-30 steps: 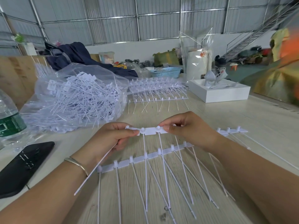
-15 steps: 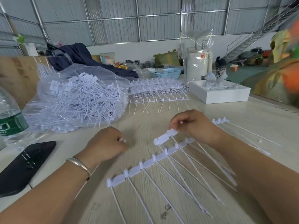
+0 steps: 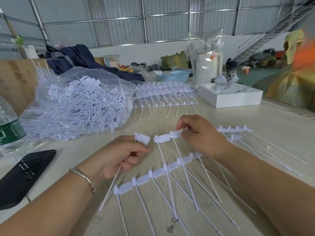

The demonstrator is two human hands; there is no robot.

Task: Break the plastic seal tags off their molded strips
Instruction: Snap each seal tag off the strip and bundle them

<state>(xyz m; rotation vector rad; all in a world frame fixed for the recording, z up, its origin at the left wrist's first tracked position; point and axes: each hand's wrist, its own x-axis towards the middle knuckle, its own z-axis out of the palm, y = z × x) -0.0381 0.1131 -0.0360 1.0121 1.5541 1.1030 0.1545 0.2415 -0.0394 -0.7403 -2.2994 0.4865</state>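
Note:
My left hand (image 3: 119, 155) grips a single white seal tag (image 3: 142, 138), its flat head sticking up above my fingers and its thin tail running down past my wrist. My right hand (image 3: 201, 135) pinches a short white strip piece (image 3: 166, 137) with two tags on it, their tails hanging toward me. A small gap separates the single tag from this piece. A longer strip (image 3: 153, 173) with several tags lies on the table below my hands. Another strip (image 3: 235, 129) lies to the right, partly behind my right hand.
A clear plastic bag of loose seal tags (image 3: 80, 103) lies at the left. A stack of whole strips (image 3: 163, 92) sits behind it. A white box (image 3: 235, 97) stands at the back right, a black phone (image 3: 22, 174) and water bottle (image 3: 8, 126) at the left.
My left hand has come back up beside the strip piece and now holds one tag broken off its left end. The right hand raised the piece slightly.

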